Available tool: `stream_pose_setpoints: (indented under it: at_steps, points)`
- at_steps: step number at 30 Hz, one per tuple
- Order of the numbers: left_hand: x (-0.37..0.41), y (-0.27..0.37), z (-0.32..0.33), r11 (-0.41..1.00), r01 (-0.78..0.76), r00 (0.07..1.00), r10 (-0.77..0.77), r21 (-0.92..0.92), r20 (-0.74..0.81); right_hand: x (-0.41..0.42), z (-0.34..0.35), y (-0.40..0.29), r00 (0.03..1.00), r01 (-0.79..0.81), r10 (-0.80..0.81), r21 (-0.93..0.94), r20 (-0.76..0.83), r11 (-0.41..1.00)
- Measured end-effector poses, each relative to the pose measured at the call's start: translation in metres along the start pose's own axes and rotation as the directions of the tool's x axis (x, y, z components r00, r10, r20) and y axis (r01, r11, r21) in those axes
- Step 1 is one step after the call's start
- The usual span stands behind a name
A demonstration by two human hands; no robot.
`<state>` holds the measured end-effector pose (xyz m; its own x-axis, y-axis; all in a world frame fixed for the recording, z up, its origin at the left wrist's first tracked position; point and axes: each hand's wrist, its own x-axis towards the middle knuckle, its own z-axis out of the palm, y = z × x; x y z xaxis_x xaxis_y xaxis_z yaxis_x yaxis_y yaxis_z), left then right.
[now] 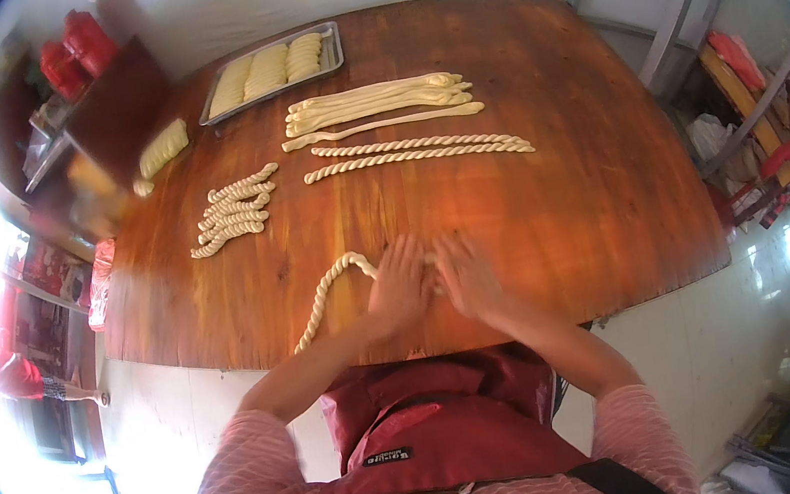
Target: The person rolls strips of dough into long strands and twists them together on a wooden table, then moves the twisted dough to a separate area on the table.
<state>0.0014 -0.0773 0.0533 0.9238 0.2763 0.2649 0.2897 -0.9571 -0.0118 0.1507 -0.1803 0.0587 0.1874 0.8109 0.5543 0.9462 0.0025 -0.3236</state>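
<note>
My left hand [398, 280] lies palm down over part of a twisted dough rope [319, 303] near the front of the wooden table. The rope's visible length curves out from under that hand to the left and runs down behind my left forearm. Close beside it, my right hand [467, 275] is also palm down with fingers stretched forward. A bit of dough shows between the two hands; the rest there is hidden under them. Beyond the hands lie two long twisted dough strands [420, 155]. Behind these are several smooth dough strips [378, 101].
Short dough twists [233, 213] lie left on the wooden table [578, 145]. A metal tray [335, 47] at the back holds rows of shaped dough, with another dough row [163, 149] at the left edge. Another person's red-sleeved arm [23, 375] shows far left.
</note>
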Motion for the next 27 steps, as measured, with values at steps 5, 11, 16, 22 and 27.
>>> stream_pose_setpoints:
  at_steps: [5, 11, 16, 22, 27]
  points:
    - [-0.033, 0.024, -0.008, 0.939, 0.155, 0.974, -0.093, -0.306, 0.209, -0.004, 0.0, 0.003, 0.968, 0.038, -0.028, -0.033, 0.249, 0.999]
    - [0.012, -0.007, -0.001, 0.981, 0.195, 0.98, -0.194, -0.021, 0.037, 0.009, 0.003, 0.003, 0.996, 0.004, -0.017, -0.148, -0.088, 0.989]
    - [-0.035, 0.021, -0.027, 0.995, -0.084, 0.952, 0.095, -0.048, 0.29, -0.014, -0.013, -0.007, 0.979, 0.192, -0.192, -0.002, 0.063, 0.981]
    - [-0.003, 0.004, -0.011, 0.985, 0.169, 0.98, -0.17, 0.016, 0.103, 0.006, -0.011, -0.008, 0.996, -0.073, 0.079, -0.139, 0.037, 0.988]
    - [-0.036, 0.022, -0.038, 0.983, -0.184, 0.886, 0.176, -0.022, 0.43, -0.02, -0.017, -0.014, 0.982, 0.18, -0.179, -0.003, 0.052, 0.984]
